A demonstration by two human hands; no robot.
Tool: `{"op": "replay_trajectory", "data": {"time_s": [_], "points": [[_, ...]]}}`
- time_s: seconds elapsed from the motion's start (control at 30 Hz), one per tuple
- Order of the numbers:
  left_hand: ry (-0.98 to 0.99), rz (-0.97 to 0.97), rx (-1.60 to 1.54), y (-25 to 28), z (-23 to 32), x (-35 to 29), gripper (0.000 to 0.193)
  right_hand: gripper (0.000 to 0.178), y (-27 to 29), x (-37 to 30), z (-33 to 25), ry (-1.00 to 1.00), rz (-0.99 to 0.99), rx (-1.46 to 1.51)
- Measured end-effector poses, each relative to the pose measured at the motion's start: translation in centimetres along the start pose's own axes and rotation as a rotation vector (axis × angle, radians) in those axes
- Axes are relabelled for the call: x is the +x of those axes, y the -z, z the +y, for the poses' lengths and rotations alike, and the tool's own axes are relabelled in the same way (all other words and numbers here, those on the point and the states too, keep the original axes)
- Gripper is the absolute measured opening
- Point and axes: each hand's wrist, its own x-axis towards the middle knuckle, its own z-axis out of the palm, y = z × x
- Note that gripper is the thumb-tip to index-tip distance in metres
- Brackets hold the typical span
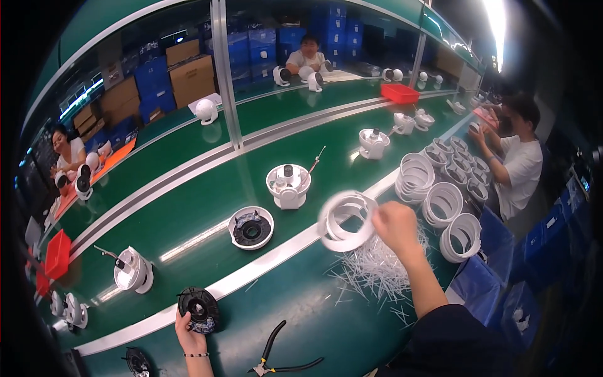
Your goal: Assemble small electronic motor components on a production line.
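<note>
My left hand (pixel 191 339) grips a round black plastic disc (pixel 200 306) with a central hole and a small circuit board along its lower edge. Farther right, my right hand (pixel 397 227), slightly blurred, has its fingers closed on a white plastic ring (pixel 328 232); a second ring seems to overlap it. Beneath that hand lies a pile of thin white plastic strips (pixel 383 267). Cutting pliers (pixel 269 352) with black handles rest on the bench between my arms. A white bowl-shaped shell (pixel 268 235) holding a black disc sits beyond the bench's white edge.
Stacked white rings (pixel 461 242) stand at my right, beside blue bins (pixel 487 286). Several white housings (pixel 289 188) sit along the green conveyor (pixel 207 188). Another black disc (pixel 137 361) lies at lower left. Red trays (pixel 399 93) and three co-workers are farther off.
</note>
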Motion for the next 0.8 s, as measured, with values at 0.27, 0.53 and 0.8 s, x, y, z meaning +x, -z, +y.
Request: {"op": "replay_trajectory", "data": {"time_s": [0.27,0.53,0.8], "points": [[-0.179,0.106,0.059,2.0,-0.2,-0.5,0.039,0.024,-8.9,-1.4,-13.8,0.589,-0.757,0.318],[-0.197,0.228,0.061,1.8,-0.1,-0.5,0.038,0.074,-10.7,-4.0,-18.4,0.508,-0.631,0.388],[-0.28,0.288,0.099,2.4,1.1,-1.7,0.035,0.114,-8.3,-7.8,-22.4,0.562,-0.93,0.324]]}}
